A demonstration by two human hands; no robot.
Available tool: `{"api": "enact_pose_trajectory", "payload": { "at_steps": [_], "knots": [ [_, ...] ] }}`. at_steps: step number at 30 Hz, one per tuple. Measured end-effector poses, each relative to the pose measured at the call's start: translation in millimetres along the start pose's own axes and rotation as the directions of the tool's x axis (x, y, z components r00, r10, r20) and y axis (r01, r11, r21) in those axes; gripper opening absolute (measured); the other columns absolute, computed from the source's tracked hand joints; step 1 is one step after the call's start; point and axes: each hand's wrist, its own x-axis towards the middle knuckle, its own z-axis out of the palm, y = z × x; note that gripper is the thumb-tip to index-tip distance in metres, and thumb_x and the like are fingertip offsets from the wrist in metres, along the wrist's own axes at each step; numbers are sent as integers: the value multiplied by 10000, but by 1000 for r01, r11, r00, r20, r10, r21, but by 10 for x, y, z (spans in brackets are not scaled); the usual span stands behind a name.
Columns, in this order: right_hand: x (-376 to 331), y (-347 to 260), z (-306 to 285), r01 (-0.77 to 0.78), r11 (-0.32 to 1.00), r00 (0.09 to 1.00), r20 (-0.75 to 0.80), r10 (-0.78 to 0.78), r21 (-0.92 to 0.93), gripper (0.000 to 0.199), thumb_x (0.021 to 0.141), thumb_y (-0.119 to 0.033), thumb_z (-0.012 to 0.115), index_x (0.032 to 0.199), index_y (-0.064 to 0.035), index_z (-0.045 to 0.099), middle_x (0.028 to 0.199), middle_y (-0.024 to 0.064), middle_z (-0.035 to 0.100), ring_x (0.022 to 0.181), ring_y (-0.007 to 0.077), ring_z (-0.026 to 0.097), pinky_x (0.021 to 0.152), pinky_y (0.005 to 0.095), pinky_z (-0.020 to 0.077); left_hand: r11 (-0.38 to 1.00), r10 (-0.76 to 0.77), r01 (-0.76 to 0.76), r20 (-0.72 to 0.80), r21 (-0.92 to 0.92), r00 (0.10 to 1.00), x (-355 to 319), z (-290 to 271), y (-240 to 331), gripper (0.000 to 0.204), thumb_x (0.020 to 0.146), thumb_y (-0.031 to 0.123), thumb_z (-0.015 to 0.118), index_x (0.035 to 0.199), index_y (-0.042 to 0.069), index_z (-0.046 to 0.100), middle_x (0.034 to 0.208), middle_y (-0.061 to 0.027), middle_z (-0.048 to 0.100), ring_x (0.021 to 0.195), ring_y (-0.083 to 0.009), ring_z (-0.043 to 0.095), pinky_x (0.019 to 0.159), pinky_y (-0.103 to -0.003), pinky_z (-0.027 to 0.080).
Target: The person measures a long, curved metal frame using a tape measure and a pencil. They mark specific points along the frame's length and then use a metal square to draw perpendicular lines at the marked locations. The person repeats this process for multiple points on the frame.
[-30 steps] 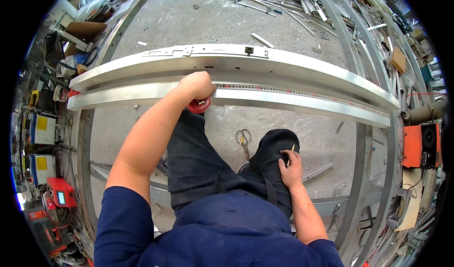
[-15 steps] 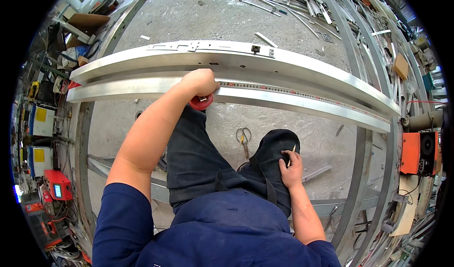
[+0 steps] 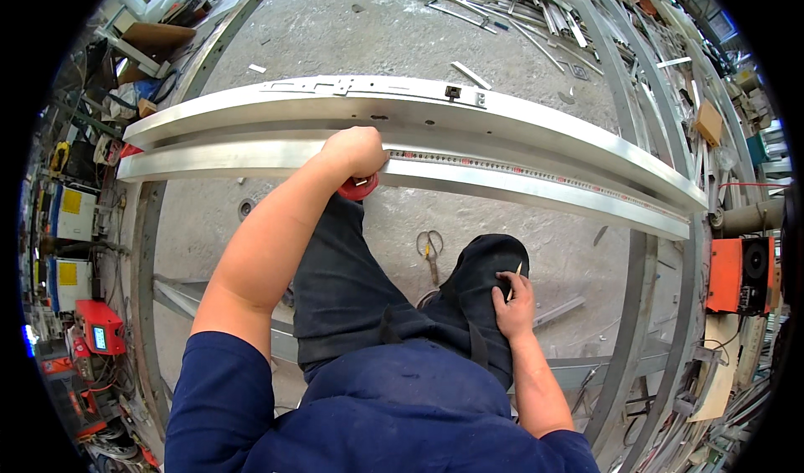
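Note:
My left hand [image 3: 355,149] is closed round a red tape measure [image 3: 358,191] at the near silver metal profile [image 3: 234,151]. From that hand the tape's blade [image 3: 516,171] runs out along the profile to its right end. Behind lies a second long profile [image 3: 578,134], with holes in its near face and flat metal fittings [image 3: 385,85] along its top. My right hand [image 3: 516,307] rests on my right knee, fingers bent around a pencil [image 3: 518,268] whose tip sticks up past them.
On the concrete floor between my feet lies a pair of scissors [image 3: 431,247]. Grey steel rails [image 3: 634,330] support the profiles at both sides. Metal offcuts [image 3: 544,8] are heaped at the far right. A red machine with a display [image 3: 100,328] stands left, an orange one [image 3: 727,273] right.

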Motion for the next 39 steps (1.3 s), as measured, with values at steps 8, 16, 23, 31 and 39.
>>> {"api": "enact_pose_trajectory", "payload": {
  "at_steps": [8, 16, 23, 31, 39],
  "knots": [
    [-4, -15, -11, -1, 1000, 1000, 5, 1, -6, 308, 824, -96, 744, 1129, -72, 710, 1107, 161, 700, 1095, 378, 634, 972, 447, 504, 1000, 14, -15, -54, -22, 998, 17, 58, -31, 397, 945, 360, 664, 968, -20, 776, 987, -246, 754, 933, -403, 739, 860, -463, 584],
    [-24, 38, 19, -5, 1000, 1000, -11, 5, 24, 303, 827, -86, 735, 1128, -59, 707, 1102, 162, 694, 1092, 376, 630, 981, 446, 498, 1000, 9, -11, -66, -20, 998, -1, 53, 6, 360, 939, 324, 651, 991, -7, 781, 1021, -240, 756, 950, -394, 741, 868, -455, 587],
    [-15, 8, 6, 2, 1000, 1000, 12, -2, -2, 294, 846, -80, 724, 1138, -51, 704, 1107, 159, 682, 1095, 348, 638, 974, 413, 506, 1000, 6, -6, -56, -6, 998, 17, 65, -19, 332, 927, 281, 631, 988, -8, 782, 1018, -241, 757, 944, -393, 743, 864, -451, 587],
    [-9, -2, 0, -1, 1000, 1000, 13, 1, 10, 288, 847, -76, 724, 1133, -48, 710, 1101, 163, 691, 1086, 348, 643, 964, 412, 509, 1000, -5, 5, -48, -2, 999, -36, 26, 15, 312, 910, 239, 611, 1024, 9, 788, 1048, -232, 761, 958, -373, 750, 869, -436, 591],
    [-11, -10, -5, 7, 1000, 1000, 12, -7, 1, 293, 846, -76, 726, 1137, -43, 710, 1107, 167, 689, 1082, 349, 649, 963, 410, 513, 1000, -12, 12, -46, -11, 999, -44, 22, 20, 318, 913, 246, 612, 1030, 6, 786, 1058, -231, 761, 973, -374, 749, 877, -438, 590]
  ]
}}
